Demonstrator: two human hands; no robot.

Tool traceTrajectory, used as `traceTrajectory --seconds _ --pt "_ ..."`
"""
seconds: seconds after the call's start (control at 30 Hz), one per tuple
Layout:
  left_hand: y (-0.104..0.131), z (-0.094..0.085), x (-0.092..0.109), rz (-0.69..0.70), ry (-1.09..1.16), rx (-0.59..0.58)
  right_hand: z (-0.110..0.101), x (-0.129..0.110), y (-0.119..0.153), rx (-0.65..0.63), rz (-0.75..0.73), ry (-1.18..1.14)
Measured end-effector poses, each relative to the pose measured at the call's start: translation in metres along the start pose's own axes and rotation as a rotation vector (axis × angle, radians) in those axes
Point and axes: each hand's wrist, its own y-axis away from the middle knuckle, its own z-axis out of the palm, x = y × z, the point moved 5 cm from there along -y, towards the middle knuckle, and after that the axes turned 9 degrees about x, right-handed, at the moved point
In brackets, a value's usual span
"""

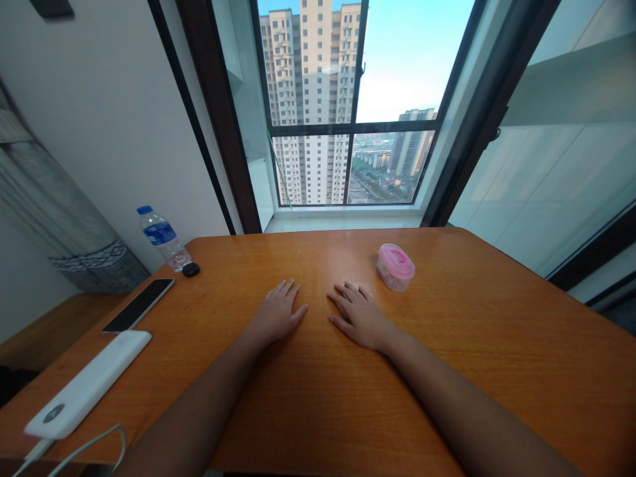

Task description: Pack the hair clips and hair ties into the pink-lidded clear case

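Both of my hands rest palm down on the orange-brown wooden table [318, 391]. My left hand [279, 311] lies left of centre, its fingers apart and nothing in it. To the right of it, with a gap between, my right hand [358, 316] is spread flat and holds nothing. A small clear container with a pink lid [396, 267] stands just beyond my right hand, not touched by it.
At the table's left side are a water bottle with a blue cap [163, 237], a small black round object [191, 269], a dark-screened phone [139, 305] and a white power strip-like device [88, 385] with a white cable [99, 437]. Beyond the far edge is a window [352, 129].
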Motion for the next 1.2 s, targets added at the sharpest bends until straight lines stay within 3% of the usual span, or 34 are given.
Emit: traceTrajectory --seconds 0.4,0.57,0.67,0.8,0.9,0.97,1.07,1.2 --pt "0.0 -0.001 0.002 0.009 -0.008 0.011 0.0 0.0 0.0 0.015 -0.011 -0.001" --pt "0.0 -0.002 0.002 0.009 0.014 0.024 -0.002 -0.001 0.001 0.076 -0.029 -0.027" --pt "0.0 -0.002 0.002 0.006 0.024 0.024 -0.013 -0.002 -0.002 0.228 -0.051 -0.071" --pt "0.0 -0.001 0.001 0.007 0.027 0.017 -0.046 0.003 -0.001 0.63 -0.03 -0.122" --pt "0.0 -0.001 0.001 0.007 0.047 0.028 -0.069 0.012 0.007 0.92 0.095 -0.091" --pt "0.0 -0.001 0.0 0.006 0.059 0.037 -0.076 0.021 0.012 1.028 0.227 -0.052" --pt "0.0 -0.002 0.001 0.008 0.062 0.037 -0.074 0.041 0.017 1.1 0.466 -0.043" --pt "0.0 -0.003 0.003 0.01 0.027 0.021 -0.059 0.071 0.019 1.092 0.732 -0.151"
